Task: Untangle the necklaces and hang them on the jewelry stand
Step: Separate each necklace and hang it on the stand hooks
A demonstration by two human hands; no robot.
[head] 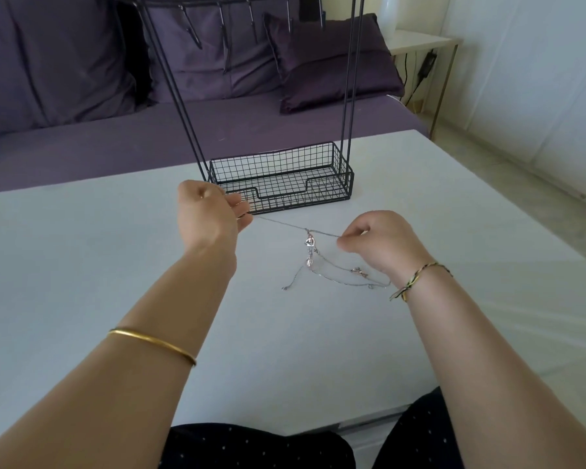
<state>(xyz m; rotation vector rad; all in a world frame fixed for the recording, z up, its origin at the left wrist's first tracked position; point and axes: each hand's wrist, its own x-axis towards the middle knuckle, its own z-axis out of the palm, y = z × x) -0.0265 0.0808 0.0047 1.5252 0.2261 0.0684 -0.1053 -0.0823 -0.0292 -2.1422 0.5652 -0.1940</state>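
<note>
Left hand and right hand each pinch one end of a thin chain, pulled taut just above the surface. The necklaces are knotted around the pendants, remainder lying below. Stand hooks look bare: nothing hung yet, untangling looks early.

**Nothing legible in view**

From my head view I can read no lettering, label, brand, number or sign on anything in the scene.
</note>
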